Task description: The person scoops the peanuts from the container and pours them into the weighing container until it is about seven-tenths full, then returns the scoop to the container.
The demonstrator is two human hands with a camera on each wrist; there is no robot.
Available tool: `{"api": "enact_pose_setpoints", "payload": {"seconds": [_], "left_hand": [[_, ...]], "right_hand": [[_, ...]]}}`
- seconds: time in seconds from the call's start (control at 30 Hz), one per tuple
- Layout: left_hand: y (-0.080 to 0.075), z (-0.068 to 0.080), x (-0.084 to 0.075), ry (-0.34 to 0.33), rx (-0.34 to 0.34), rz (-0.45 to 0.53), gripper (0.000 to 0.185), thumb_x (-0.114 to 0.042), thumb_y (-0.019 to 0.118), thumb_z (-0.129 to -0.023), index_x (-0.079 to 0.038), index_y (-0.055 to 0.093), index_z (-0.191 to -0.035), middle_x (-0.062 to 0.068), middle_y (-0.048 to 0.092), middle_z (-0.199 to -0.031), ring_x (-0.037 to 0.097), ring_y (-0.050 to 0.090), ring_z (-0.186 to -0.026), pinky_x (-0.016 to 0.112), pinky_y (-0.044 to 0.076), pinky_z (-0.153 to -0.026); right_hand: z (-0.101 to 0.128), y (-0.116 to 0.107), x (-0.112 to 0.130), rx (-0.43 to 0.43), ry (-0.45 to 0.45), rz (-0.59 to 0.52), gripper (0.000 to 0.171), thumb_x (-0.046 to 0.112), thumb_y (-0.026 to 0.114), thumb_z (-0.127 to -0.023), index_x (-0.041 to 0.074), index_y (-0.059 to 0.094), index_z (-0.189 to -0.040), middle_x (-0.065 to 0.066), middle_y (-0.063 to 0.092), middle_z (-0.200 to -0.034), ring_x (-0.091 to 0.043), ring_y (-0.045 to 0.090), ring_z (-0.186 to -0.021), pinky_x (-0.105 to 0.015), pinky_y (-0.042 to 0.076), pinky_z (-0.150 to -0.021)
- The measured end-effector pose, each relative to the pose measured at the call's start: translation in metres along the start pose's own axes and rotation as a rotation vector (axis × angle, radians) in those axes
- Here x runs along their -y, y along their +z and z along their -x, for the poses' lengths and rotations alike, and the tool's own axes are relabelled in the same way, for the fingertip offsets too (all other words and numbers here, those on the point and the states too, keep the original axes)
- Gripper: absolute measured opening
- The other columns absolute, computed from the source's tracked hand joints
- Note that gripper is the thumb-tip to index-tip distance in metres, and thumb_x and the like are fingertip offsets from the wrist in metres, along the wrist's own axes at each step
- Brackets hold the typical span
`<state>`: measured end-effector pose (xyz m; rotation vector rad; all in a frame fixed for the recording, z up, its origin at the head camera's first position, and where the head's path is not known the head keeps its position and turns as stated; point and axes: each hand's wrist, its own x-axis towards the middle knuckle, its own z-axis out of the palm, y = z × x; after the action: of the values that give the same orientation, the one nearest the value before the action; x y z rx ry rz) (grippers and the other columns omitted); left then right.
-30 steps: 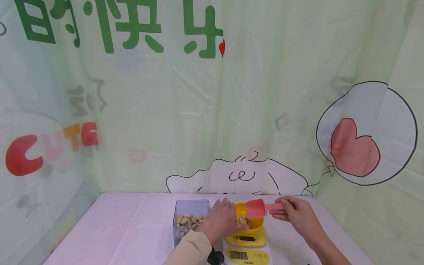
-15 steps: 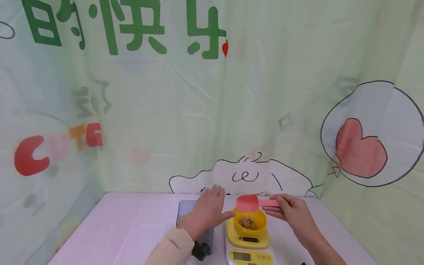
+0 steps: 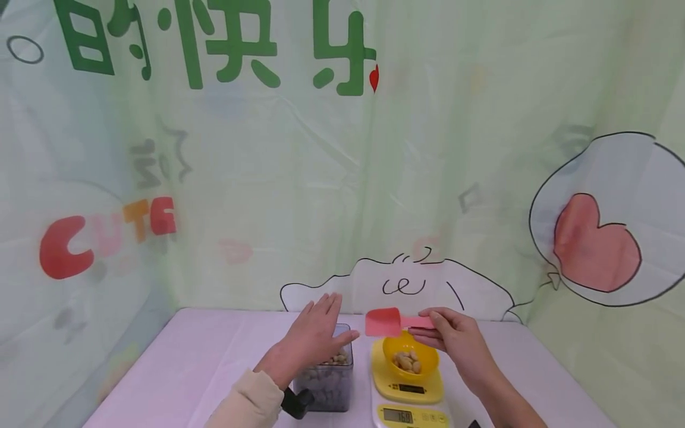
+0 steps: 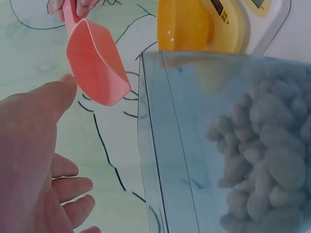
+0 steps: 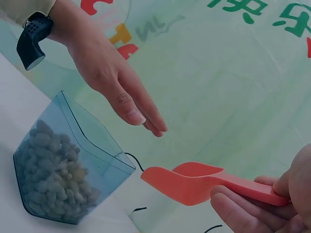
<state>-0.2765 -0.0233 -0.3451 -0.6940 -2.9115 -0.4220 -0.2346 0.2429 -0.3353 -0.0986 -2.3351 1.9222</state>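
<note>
I see the scoop (image 3: 383, 322) held level in the air, just above the far rim of the yellow bowl (image 3: 412, 348) and off to the right of the clear box (image 3: 327, 380). My right hand (image 3: 452, 339) has it by the handle, fingers and thumb pinched round the flat pink stem; the right wrist view shows the scoop (image 5: 194, 182) with its mouth pointing toward the box (image 5: 63, 165) and nothing visible inside it. From the left wrist view the scoop (image 4: 95, 65) hangs above and beside the box's near corner, apart from it.

My left hand (image 3: 310, 342) hovers over the box with its fingers straight and spread, palm down, holding nothing. In the right wrist view this hand (image 5: 114, 87) is clearly above the box's open top, not touching its rim. A dark watch (image 5: 31, 34) sits on that wrist below a beige sleeve (image 3: 246, 404).

The box holds peanuts (image 4: 265, 160) in their shells, piled well up its walls. The bowl holds a smaller heap of peanuts (image 3: 407, 360) and stands on a yellow scale (image 3: 409, 392), just beside the box on its right. The scale's display (image 3: 398, 415) is lit, but I cannot read it surely.

All of this stands on a pale pink tabletop (image 3: 203, 362). Behind it hangs a light green curtain (image 3: 321, 178) printed with green characters, a red heart and a cartoon outline.
</note>
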Motion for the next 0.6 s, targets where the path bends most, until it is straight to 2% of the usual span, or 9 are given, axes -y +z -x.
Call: {"api": "enact_pose_setpoints", "payload": {"seconds": [0.3, 0.43, 0.6], "left_hand": [[-0.008, 0.014, 0.027, 0.003, -0.008, 0.094, 0.085, -0.055, 0.055, -0.096, -0.002, 0.026, -0.156, 0.015, 0.028, -0.162, 0.031, 0.024, -0.152, 0.054, 0.021, -0.123], [-0.009, 0.02, 0.038, -0.008, -0.013, 0.117, 0.086, -0.056, 0.053, -0.096, -0.001, 0.025, -0.156, 0.016, 0.027, -0.163, 0.032, 0.023, -0.152, 0.056, 0.02, -0.123], [-0.008, 0.028, 0.051, -0.038, 0.012, 0.173, 0.091, -0.062, 0.051, -0.095, -0.001, 0.024, -0.156, 0.016, 0.025, -0.163, 0.032, 0.02, -0.153, 0.057, 0.017, -0.124]], "right_hand": [[-0.001, 0.015, 0.005, 0.02, -0.015, 0.015, 0.034, 0.021, 0.043, -0.107, -0.001, 0.057, -0.129, -0.016, 0.071, -0.115, -0.024, 0.074, -0.1, -0.029, 0.06, -0.084], [-0.002, 0.022, 0.005, 0.029, -0.019, 0.019, 0.032, 0.02, 0.044, -0.107, 0.0, 0.058, -0.127, -0.015, 0.072, -0.114, -0.025, 0.073, -0.101, -0.03, 0.06, -0.084], [-0.003, 0.03, 0.006, 0.053, -0.014, -0.018, 0.032, 0.02, 0.045, -0.106, 0.0, 0.059, -0.126, -0.015, 0.072, -0.114, -0.027, 0.073, -0.102, -0.032, 0.06, -0.085]]}}
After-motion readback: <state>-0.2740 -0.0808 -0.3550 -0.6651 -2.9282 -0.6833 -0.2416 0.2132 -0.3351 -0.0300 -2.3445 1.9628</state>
